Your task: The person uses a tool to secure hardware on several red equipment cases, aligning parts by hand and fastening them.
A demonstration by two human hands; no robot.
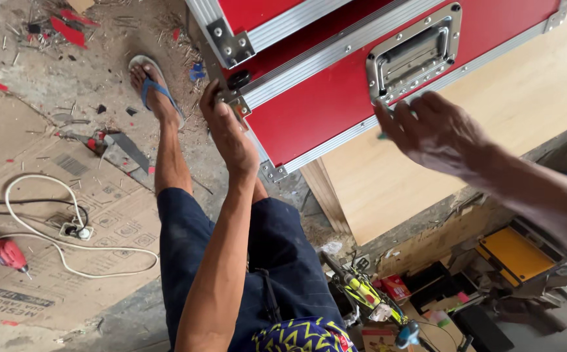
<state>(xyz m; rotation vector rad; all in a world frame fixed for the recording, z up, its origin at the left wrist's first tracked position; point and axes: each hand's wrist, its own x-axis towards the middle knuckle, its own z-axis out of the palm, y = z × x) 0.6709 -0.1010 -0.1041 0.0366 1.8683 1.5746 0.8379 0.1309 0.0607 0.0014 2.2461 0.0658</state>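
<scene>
A red flight case (322, 91) with aluminium edging and metal corner pieces lies on a plywood board (492, 124). My left hand (228, 127) rests on the case's left end, fingers against the corner by a black round fitting (238, 79). My right hand (430, 130) hovers over the case's long side, just below the recessed metal handle (415, 55), fingers spread and blurred. A small teal object shows under the right hand; I cannot tell whether it is held.
My legs in dark shorts (231, 261) and a foot in a blue sandal (153, 88) stand on a littered concrete floor. Cardboard (48, 261), a white cable (55, 221), a red drill (0, 253) lie left. Tools and boxes (427, 293) crowd the lower right.
</scene>
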